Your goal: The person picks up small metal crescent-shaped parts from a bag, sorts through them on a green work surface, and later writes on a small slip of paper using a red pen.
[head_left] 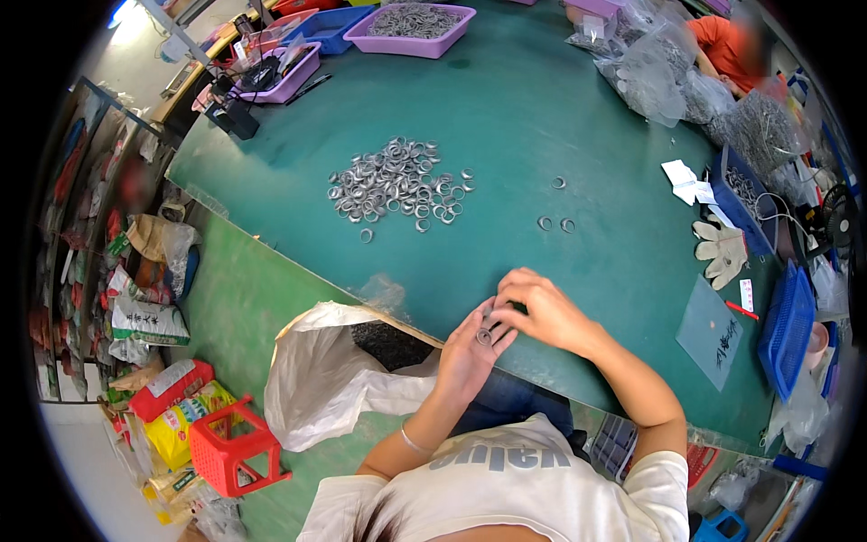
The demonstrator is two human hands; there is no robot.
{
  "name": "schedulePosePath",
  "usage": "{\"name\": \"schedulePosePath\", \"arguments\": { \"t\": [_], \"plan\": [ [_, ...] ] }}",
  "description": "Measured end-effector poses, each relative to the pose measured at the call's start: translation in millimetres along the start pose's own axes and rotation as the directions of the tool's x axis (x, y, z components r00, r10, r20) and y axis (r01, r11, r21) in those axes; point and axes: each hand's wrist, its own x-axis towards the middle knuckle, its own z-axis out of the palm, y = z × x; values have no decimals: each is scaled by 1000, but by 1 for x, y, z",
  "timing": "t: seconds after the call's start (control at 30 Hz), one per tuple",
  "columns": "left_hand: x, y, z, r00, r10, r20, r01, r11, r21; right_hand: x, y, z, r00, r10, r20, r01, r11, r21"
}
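Grey metal ring (484, 336) held loosely in my left hand (468, 354).
I read the upturned palm as a cradle; my right hand (549, 312) bunches just beside it, its contents indiscernible. The ring pile (393, 183) sits beyond both, probably for reach.

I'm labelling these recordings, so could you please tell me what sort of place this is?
Probably a workshop handling small metal parts: a pile of rings on the green table, and a purple tray of grey pieces.
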Motion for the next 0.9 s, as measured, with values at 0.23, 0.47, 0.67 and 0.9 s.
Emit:
{"name": "schedulePosePath", "arguments": {
  "t": [0.23, 0.47, 0.67, 0.9],
  "plan": [
    [2, -13, -8, 969, -173, 177, 162, 984, 78, 26, 76, -22, 878, -60, -475, -301, 703, -644],
    [-42, 18, -79, 721, 659, -213, -580, 743, 334, 11, 74, -15, 922, -74, -381, -217, 714, -665],
    [-65, 17, -83, 514, 858, -3, -371, 225, 901, -8, 25, -7, 961, 36, -276, -72, 990, -124],
    [-1, -10, -27, 988, -125, 93, 132, 988, -79, -19, -16, 7, 979, -203, 34, 206, 957, -203]
  ]
}}
